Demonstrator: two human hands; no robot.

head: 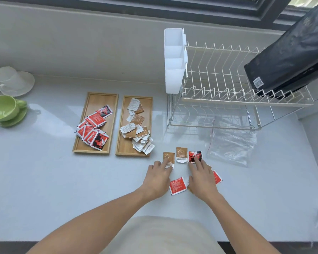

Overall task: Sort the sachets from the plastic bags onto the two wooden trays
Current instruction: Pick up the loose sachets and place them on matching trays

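Two wooden trays lie side by side. The left tray holds several red sachets; the right tray holds several brown and white sachets. Loose on the counter are a brown sachet, a second brown sachet, a red and black sachet, a red sachet and another red sachet. My left hand rests its fingertips on the first brown sachet. The fingertips of my right hand press on the red and black one. A flat clear plastic bag lies to the right.
A white wire dish rack with a white cutlery holder stands at the back right, a black bag leaning on it. A green cup on a saucer and white cups and saucers sit at the far left.
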